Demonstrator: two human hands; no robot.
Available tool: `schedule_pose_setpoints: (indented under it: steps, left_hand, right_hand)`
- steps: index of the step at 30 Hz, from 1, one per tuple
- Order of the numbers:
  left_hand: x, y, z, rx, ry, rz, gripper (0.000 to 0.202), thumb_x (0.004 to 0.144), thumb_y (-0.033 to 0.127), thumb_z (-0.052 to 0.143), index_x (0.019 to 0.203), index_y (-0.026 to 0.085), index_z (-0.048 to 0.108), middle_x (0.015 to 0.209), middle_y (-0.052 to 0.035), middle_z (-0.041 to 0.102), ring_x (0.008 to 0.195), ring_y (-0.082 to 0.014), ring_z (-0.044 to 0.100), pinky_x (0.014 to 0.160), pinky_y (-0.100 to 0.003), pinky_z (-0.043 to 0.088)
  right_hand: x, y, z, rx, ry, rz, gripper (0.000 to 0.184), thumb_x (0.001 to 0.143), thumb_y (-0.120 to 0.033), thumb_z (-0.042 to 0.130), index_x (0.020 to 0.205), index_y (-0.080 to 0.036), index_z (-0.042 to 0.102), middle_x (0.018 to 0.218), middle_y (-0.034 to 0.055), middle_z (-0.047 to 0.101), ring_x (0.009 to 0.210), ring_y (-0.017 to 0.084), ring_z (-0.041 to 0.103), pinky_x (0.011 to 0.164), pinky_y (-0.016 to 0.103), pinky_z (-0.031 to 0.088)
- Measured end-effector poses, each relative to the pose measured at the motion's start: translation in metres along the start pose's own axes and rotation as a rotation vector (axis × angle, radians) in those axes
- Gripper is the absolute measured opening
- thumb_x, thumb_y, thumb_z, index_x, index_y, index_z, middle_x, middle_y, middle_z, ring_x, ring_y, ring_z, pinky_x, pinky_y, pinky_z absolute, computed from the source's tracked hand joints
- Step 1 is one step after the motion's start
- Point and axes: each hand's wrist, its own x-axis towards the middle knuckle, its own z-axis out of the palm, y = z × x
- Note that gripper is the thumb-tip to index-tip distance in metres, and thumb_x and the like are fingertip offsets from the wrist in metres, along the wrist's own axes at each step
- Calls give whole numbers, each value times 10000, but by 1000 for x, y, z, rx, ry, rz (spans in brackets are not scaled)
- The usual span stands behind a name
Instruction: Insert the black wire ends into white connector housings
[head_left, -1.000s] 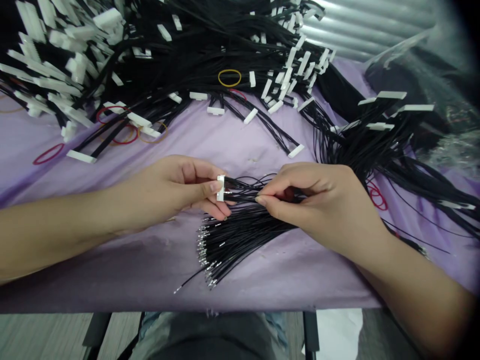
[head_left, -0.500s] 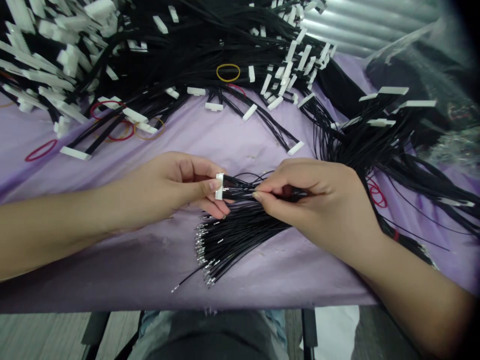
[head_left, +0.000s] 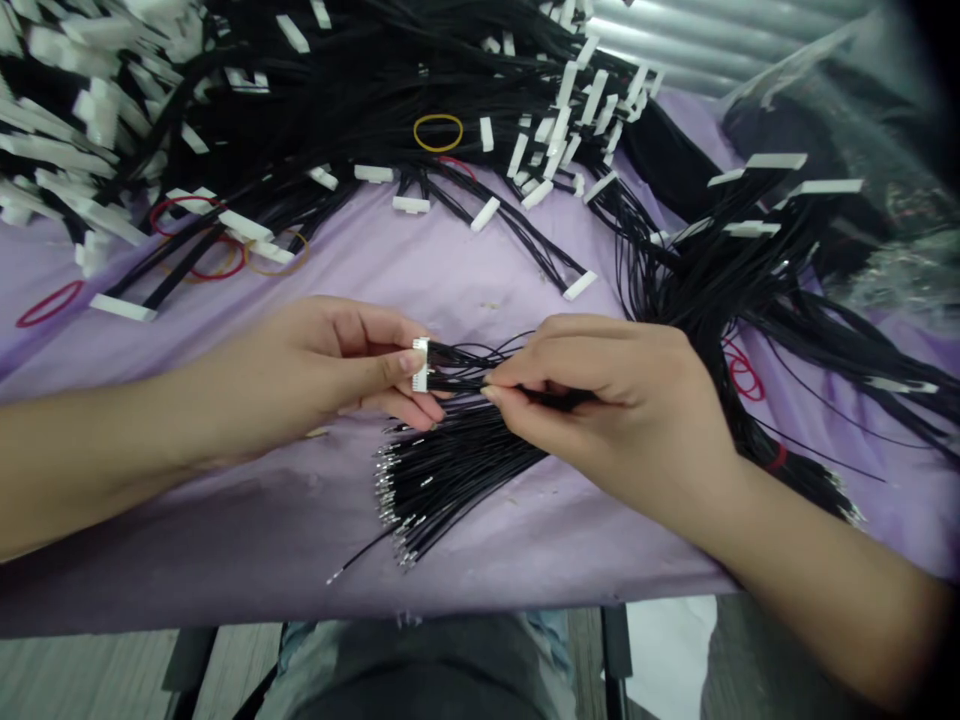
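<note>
Two bare hands meet mid-frame, both pinching. Left hand (head_left: pixel 334 350): thumb & fingers closed on a small white plastic connector w/ a toothed edge (head_left: pixel 421 365), just L of frame centre, over a counter covered in creased lilac sheeting (head_left: pixel 225 545). Thin black insulated wires (head_left: pixel 459 356) run from conn.'s R side toward the right hand (head_left: pixel 615 375); its thumb & forefinger tips are nipped together on black wire close by. One strand or several? Can't tell, too small.

Just below the hands, lower centre: dense fan of loose black wires w/ silver metal tips (head_left: pixel 461 455), one stray black wire (head_left: pixel 355 559) poking out toward lower L. Top of frame: big heap of black cables (head_left: pixel 330 95), many w/ white plastic ends, incl. thick cluster upper L.

Risks, my guess: wires look near-identical, so easy to mix up positions at the conn. Pinching too far back = thin wire bends rather than pushing straight, tip might snag or sit half-in. Conn. is tiny, so a weak L thumb grip could let it twist under push. Fan's so near that a dragging R wrist or fingers might tangle/scatter strands, bend tips, esp. the stray.
</note>
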Motion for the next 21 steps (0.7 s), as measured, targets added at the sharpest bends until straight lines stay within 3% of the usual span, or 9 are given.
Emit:
schedule_pose_setpoints:
  steps: [7,12,18,21]
  left_hand:
    - [1,2,2,24,-8,2,113,879,179,606,831,180,709,758,-11,744,722,-141,714,683,-111,562]
    - [2,1,5,13,17,0,118,867,166,615,782,178,697,735,-12,740,703,-136,714,667,-110,566]
    - [3,-4,3,-18,14,2,85,871,147,607,829,159,681,768,-21,741,735,-141,718,708,-146,578]
    - [3,-7,3,-58,16,-3,63,865,174,621,837,146,670,778,-34,732,755,-149,714,733,-178,581]
  right_hand:
    - [2,-2,12,-9,19,21,111,825,-122,601,756,-121,687,658,-7,570,607,70,491,566,206,372]
    - [5,-2,24,43,55,57,172,836,-134,573,697,-110,670,657,15,574,633,88,498,602,215,372]
    - [8,2,32,84,87,39,169,829,-116,572,678,-114,647,634,3,557,619,86,493,594,209,373]
    - [5,1,28,-5,89,-22,165,849,-128,565,718,-97,662,672,30,572,664,119,520,635,240,414]
